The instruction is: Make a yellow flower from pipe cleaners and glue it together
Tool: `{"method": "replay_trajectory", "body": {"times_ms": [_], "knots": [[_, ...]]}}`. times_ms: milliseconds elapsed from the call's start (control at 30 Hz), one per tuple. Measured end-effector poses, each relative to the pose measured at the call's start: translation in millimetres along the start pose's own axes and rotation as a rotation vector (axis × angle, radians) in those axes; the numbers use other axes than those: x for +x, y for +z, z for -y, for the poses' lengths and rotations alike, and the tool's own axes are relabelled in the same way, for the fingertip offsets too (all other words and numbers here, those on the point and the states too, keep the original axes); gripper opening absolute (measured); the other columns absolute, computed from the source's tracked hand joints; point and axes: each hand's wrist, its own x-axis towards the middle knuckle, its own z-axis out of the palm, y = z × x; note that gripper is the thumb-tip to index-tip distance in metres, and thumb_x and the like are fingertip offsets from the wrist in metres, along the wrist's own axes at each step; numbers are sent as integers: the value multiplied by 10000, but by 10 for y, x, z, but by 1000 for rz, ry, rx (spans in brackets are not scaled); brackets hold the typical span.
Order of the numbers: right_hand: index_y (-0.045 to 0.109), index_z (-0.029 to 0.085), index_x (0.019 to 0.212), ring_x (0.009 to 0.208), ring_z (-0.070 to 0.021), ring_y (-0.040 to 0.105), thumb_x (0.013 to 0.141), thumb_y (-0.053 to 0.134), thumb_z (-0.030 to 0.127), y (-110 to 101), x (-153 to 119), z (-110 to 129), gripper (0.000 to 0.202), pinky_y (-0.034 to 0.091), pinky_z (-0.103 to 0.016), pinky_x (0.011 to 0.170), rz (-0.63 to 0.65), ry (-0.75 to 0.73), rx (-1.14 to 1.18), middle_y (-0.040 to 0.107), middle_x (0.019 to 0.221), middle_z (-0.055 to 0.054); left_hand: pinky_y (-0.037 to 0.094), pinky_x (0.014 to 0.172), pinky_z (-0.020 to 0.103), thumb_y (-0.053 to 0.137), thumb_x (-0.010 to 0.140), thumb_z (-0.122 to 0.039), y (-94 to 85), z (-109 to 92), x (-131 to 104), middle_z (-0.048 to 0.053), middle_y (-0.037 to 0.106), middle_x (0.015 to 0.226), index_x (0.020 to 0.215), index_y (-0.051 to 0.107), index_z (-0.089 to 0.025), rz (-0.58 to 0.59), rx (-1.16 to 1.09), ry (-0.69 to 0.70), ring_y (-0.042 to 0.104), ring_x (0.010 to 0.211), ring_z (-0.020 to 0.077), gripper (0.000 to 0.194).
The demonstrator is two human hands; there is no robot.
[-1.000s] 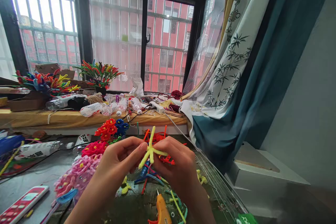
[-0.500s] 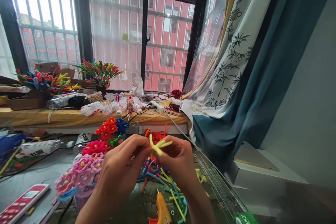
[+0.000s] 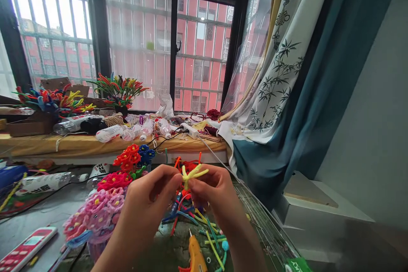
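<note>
A yellow pipe cleaner piece (image 3: 193, 174), with several short arms fanning up and out, is pinched between both hands. My left hand (image 3: 153, 195) closes thumb and forefinger on its left side. On the other side, my right hand (image 3: 212, 189) grips it with thumb and bent fingers. Below the hands lies an orange glue gun (image 3: 196, 253), nozzle pointing up the table. Cut pipe cleaners (image 3: 213, 238) in yellow, green and blue are scattered beside it. To the left stand pink pipe cleaner flowers (image 3: 100, 216) and red ones (image 3: 129, 157).
At the lower left lies a red and white remote-like device (image 3: 28, 246). Plastic bottles (image 3: 110, 133) and a white power strip (image 3: 190, 131) lie on the window ledge. Thin wires (image 3: 264, 214) run along the table's right, near a green packet (image 3: 298, 264).
The yellow piece has turned so its arms point more upward, with a short stem showing below. Both hands stay pinched on it in about the same place.
</note>
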Motion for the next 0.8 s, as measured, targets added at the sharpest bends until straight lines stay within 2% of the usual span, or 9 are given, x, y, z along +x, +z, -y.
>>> {"method": "replay_trajectory", "body": {"times_ms": [67, 200, 400, 567, 633, 700, 800], "knots": [[636, 172, 593, 395, -63, 428, 636, 809, 321, 8, -12, 50, 232, 337, -189, 392, -10, -14, -62, 545, 457, 58, 306, 456, 213, 589, 862, -426, 0, -10, 11, -48, 513, 539, 717, 641, -196, 64, -73, -79, 429, 501, 113, 277], [633, 173, 592, 419, -71, 452, 635, 804, 337, 20, -17, 72, 240, 367, -194, 406, 4, -19, -94, 556, 479, 52, 287, 480, 212, 585, 860, -453, 6, -7, 13, -45, 495, 563, 689, 610, -187, 105, -143, -121, 404, 527, 108, 317], [636, 177, 603, 413, -71, 444, 663, 772, 317, -12, -4, 38, 204, 379, -194, 408, 4, -50, -79, 558, 482, 53, 273, 477, 204, 594, 859, -468, 13, -10, 1, -47, 478, 553, 699, 616, -184, 82, -150, -134, 391, 524, 107, 327], [654, 173, 614, 406, -74, 439, 653, 812, 371, -47, -3, 31, 256, 366, -194, 394, 40, -34, -70, 547, 477, 53, 301, 437, 191, 650, 824, -406, 23, -28, -17, -45, 490, 551, 733, 656, -196, 71, -97, -99, 412, 505, 114, 229], [652, 173, 609, 385, -67, 414, 645, 823, 382, -74, -4, 9, 272, 348, -192, 383, 42, -25, -46, 524, 452, 63, 332, 439, 187, 657, 828, -365, 20, -21, -12, -42, 509, 561, 725, 653, -202, 76, -54, -34, 434, 514, 117, 193], [655, 171, 611, 364, -60, 399, 632, 832, 370, -109, 0, -17, 267, 321, -185, 367, 52, 1, -11, 520, 440, 66, 376, 472, 184, 642, 858, -318, 12, 2, -5, -40, 547, 587, 725, 650, -210, 78, 26, 96, 474, 527, 114, 172], [649, 161, 586, 324, -47, 369, 617, 830, 365, -148, 15, -33, 275, 256, -174, 334, 93, 80, 55, 513, 411, 62, 449, 588, 173, 578, 900, -157, -1, 57, -7, -22, 650, 715, 817, 660, -224, 87, 186, 465, 578, 610, 111, 135]]}}
